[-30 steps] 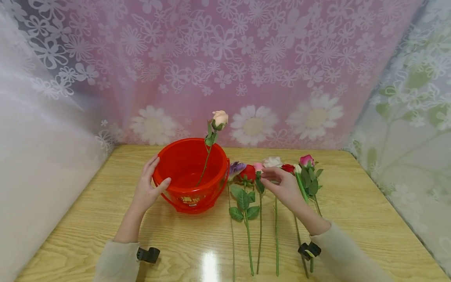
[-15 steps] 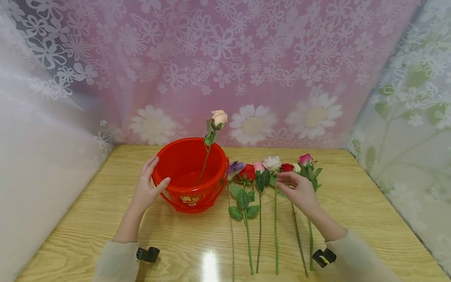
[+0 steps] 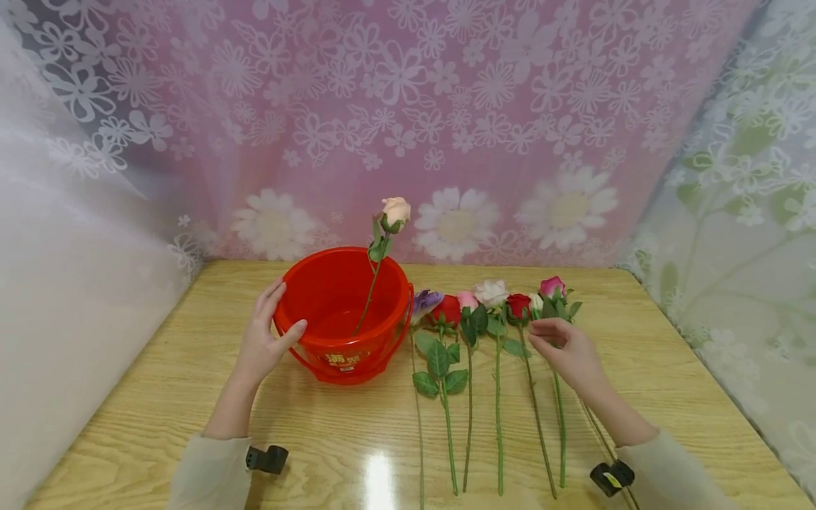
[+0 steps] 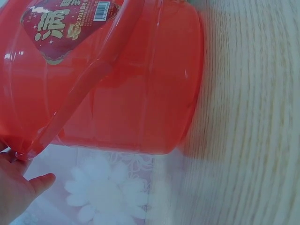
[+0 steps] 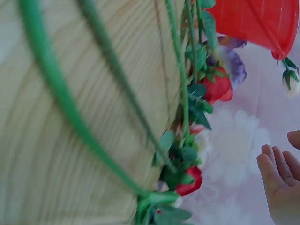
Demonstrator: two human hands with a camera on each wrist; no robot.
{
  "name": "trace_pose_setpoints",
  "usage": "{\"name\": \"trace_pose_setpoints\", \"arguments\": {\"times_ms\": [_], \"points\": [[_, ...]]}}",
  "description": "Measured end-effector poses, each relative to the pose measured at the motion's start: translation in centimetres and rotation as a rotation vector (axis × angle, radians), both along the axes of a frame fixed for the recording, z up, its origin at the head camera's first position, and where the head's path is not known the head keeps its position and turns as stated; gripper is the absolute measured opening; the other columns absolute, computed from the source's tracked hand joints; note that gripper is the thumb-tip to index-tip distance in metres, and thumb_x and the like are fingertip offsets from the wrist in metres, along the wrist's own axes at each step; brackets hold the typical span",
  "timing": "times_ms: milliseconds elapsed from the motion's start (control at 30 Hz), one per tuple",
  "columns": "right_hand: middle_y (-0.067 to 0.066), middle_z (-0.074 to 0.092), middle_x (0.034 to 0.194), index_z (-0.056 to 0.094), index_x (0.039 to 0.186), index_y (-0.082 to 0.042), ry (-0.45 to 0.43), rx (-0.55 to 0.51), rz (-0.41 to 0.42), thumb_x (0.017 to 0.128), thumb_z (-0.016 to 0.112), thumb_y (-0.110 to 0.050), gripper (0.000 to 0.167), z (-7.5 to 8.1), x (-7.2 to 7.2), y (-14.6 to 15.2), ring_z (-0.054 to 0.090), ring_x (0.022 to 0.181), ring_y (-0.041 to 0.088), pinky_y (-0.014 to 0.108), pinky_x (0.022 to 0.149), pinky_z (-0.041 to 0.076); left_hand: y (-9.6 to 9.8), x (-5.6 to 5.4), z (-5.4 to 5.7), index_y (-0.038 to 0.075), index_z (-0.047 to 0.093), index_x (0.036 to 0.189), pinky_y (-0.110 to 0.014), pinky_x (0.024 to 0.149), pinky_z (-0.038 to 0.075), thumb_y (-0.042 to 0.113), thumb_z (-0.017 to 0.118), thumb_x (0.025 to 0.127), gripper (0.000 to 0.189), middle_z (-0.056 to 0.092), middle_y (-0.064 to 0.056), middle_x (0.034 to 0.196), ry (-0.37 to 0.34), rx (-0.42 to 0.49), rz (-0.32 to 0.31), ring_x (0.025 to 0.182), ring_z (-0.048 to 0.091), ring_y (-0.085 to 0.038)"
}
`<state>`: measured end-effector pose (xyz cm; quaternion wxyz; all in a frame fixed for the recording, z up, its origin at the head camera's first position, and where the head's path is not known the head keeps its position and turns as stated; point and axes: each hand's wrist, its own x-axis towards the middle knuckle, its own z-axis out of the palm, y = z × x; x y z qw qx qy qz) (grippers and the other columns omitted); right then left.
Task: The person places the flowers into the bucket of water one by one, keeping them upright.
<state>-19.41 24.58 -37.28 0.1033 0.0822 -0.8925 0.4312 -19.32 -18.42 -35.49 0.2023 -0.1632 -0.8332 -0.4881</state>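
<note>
My left hand (image 3: 264,340) rests against the left side of the red bucket (image 3: 347,372), thumb spread at the front rim; in the left wrist view the thumb points away from the bucket wall (image 4: 122,108). One pale peach rose (image 3: 397,211) stands slanted inside the bucket, bloom above the rim. My right hand (image 3: 574,358) hovers, holding nothing, near the dark red rose (image 3: 518,306) and the cream flower (image 3: 536,304). Thumb and fingers are apart in the right wrist view, where the hand (image 5: 281,187) appears beyond the blooms.
Left of the dark red rose lie a white rose (image 3: 491,292), a pink flower (image 3: 467,300), a bigger red rose (image 3: 448,310) and a purple flower (image 3: 426,302). A magenta rose (image 3: 552,286) lies at the right end. Stems point toward me on the wooden table (image 3: 331,439).
My right hand has moved right along the row of flowers, from the pink flower past the white and dark red roses. The left hand and the bucket stay where they were.
</note>
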Motion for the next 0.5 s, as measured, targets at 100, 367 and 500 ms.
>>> {"name": "trace_pose_setpoints", "arguments": {"times_ms": [100, 367, 500], "points": [[0.017, 0.061, 0.098, 0.056, 0.108, 0.005, 0.016, 0.027, -0.019, 0.085, 0.059, -0.009, 0.027, -0.2, 0.2, 0.8, 0.056, 0.084, 0.007, 0.016, 0.065, 0.046, 0.0, 0.0, 0.1, -0.015, 0.03, 0.129, -0.056, 0.086, 0.036, 0.001, 0.059, 0.079, 0.06, 0.023, -0.026, 0.136, -0.003, 0.0, -0.001, 0.119, 0.03, -0.042], [0.017, 0.062, 0.095, 0.058, 0.106, 0.004, 0.031, 0.094, -0.069, 0.085, 0.059, -0.013, 0.027, -0.8, 0.6, 2.7, 0.052, 0.078, -0.005, 0.018, 0.063, 0.046, 0.1, 0.1, 0.2, -0.015, 0.029, 0.13, -0.056, 0.088, 0.035, 0.002, 0.058, 0.079, 0.061, 0.022, -0.026, 0.137, -0.019, 0.002, 0.003, 0.119, 0.029, -0.042], [0.018, 0.061, 0.096, 0.057, 0.107, 0.005, 0.016, 0.091, -0.096, 0.085, 0.058, -0.014, 0.029, -1.1, 0.6, 3.7, 0.051, 0.077, -0.006, 0.018, 0.061, 0.046, 0.0, 0.1, 0.2, -0.015, 0.029, 0.13, -0.056, 0.087, 0.035, 0.003, 0.058, 0.079, 0.061, 0.022, -0.025, 0.137, -0.023, 0.005, 0.002, 0.119, 0.029, -0.042]]}}
